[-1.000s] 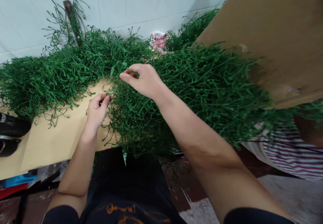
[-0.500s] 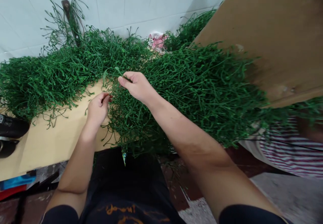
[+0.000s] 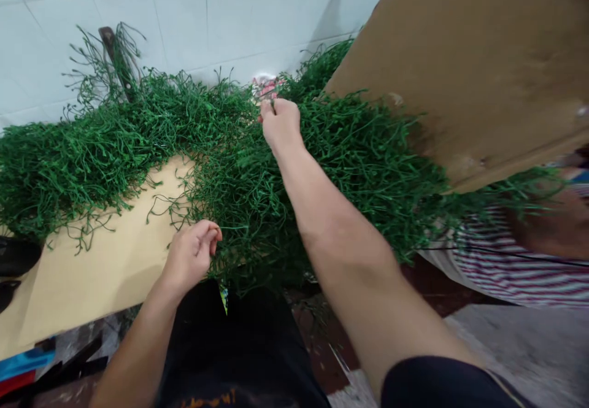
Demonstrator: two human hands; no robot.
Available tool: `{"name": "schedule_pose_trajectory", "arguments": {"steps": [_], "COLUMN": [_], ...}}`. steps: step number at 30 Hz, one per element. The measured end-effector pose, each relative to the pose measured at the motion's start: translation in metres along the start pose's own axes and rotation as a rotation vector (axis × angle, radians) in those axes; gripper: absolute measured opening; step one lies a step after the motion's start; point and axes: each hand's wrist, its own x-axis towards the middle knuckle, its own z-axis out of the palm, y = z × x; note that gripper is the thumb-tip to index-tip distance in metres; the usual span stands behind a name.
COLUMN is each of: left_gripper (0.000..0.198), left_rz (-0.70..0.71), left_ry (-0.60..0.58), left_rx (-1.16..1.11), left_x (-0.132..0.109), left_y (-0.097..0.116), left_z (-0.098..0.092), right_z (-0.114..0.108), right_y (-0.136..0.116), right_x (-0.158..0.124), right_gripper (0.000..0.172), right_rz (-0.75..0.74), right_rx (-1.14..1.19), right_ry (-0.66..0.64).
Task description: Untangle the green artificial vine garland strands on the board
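Note:
My right hand [image 3: 281, 123] is stretched to the back of the table, fingers pinched beside a small heap of pink and white bits [image 3: 267, 89]. What sits between those fingertips is too small to tell. Lower down, my left hand [image 3: 196, 248] is closed with curled fingers at the front edge of a thick pile of green stringy artificial stems [image 3: 257, 181]. Whatever it pinches, if anything, is hidden. The stems end in small knobs and lie under and around my right forearm.
Another bank of green stems [image 3: 69, 156] lies along the tiled wall [image 3: 184, 21]. Cardboard [image 3: 101, 267] covers the table at left; a large brown board [image 3: 460, 58] leans at right. A dark-handled tool [image 3: 115, 61] stands among the stems. At right sits a person in a striped shirt [image 3: 492, 261].
My right hand has moved away and to the right, from the near pile to the pink and white heap. My left hand has come down closer to my body. The view has shifted slightly.

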Motion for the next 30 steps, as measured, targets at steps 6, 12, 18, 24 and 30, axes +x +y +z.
{"name": "schedule_pose_trajectory", "arguments": {"steps": [6,12,18,24,30], "left_gripper": [0.032,0.023,0.038,0.021,0.017], "left_rz": [0.071,0.156,0.22,0.201,0.154], "left_ry": [0.256,0.502,0.513,0.463,0.414], "left_rx": [0.251,0.09,0.083,0.357,0.244], "left_x": [0.033,0.05,0.068,0.077,0.071], "left_y": [-0.005,0.006,-0.001,-0.008,-0.004], "left_z": [-0.02,-0.032,-0.025,-0.027,-0.036], "right_z": [-0.031,-0.028,-0.021,-0.015,-0.007], "right_y": [-0.052,-0.058,-0.06,-0.066,-0.063], "right_x": [-0.024,-0.036,-0.038,-0.042,-0.041], "right_gripper": [0.033,0.029,0.027,0.032,0.037], "right_rz": [-0.068,-0.078,-0.177,-0.053,0.059], "right_rx": [0.046,0.061,0.064,0.148,0.28], "right_ry": [-0.545,-0.735,-0.83,-0.745,-0.565]}}
